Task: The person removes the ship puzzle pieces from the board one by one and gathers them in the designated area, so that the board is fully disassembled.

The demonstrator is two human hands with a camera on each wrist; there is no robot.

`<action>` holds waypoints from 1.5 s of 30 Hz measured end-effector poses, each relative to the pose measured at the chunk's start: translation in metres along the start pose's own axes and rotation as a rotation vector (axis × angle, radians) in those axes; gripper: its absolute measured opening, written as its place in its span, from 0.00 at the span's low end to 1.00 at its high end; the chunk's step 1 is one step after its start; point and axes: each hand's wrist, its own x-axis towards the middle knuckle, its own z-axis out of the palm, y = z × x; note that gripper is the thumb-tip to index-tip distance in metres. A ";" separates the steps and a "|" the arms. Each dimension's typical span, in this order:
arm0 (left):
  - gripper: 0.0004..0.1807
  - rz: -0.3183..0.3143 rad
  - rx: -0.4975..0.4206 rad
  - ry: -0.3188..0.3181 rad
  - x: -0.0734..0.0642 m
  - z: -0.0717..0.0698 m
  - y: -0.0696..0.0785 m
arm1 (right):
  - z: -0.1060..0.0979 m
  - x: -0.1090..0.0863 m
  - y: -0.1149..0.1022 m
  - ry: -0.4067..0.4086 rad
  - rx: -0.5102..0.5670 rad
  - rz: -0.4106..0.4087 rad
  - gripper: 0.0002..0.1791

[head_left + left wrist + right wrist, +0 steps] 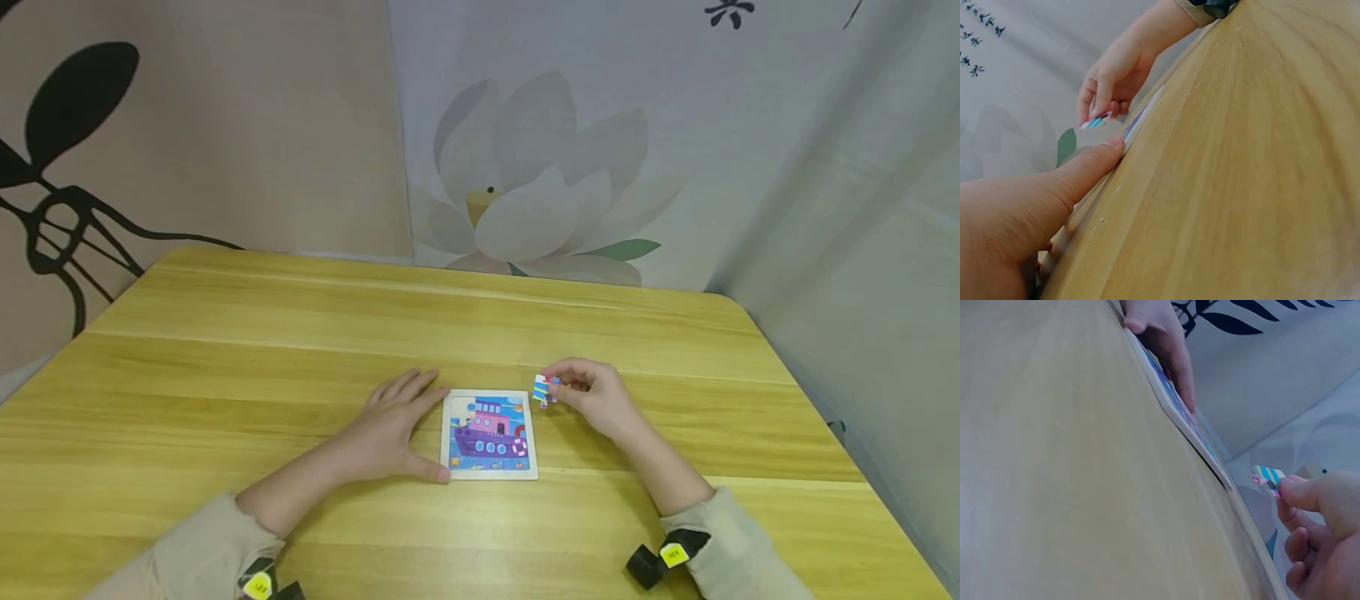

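A square jigsaw puzzle [491, 442] with a white frame and a purple-and-pink ship picture lies flat on the table. Pale bare patches show at its upper left. My left hand [390, 429] rests at the frame's left side, fingers extended, thumb at the lower left corner and index finger at the upper left. My right hand [600, 400] pinches a small puzzle piece [543, 389], striped blue, white and yellow with pink bits, between thumb and fingers. The piece is held above the table just right of the frame's upper right corner; the right wrist view shows the piece [1267, 479] apart from the frame.
The wooden table [225, 358] extends around the puzzle on all sides. Behind it hangs a pale curtain [540, 167] printed with a lotus and dark leaves. Both sleeves carry dark wrist straps, the right one [678, 550] near the table's front.
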 end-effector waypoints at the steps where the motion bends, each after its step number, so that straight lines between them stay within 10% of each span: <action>1: 0.65 -0.002 0.000 -0.001 0.000 0.000 0.000 | -0.002 0.000 0.002 -0.004 -0.008 0.003 0.09; 15: 0.64 -0.004 -0.017 -0.003 0.000 0.001 -0.001 | -0.017 -0.002 0.016 -0.026 -0.067 0.087 0.08; 31: 0.65 -0.011 -0.013 -0.005 0.000 0.001 -0.001 | -0.010 -0.003 0.018 -0.031 -0.363 -0.026 0.06; 45: 0.64 -0.003 -0.029 0.002 0.000 0.001 -0.001 | -0.010 -0.003 0.017 0.016 -0.282 -0.030 0.08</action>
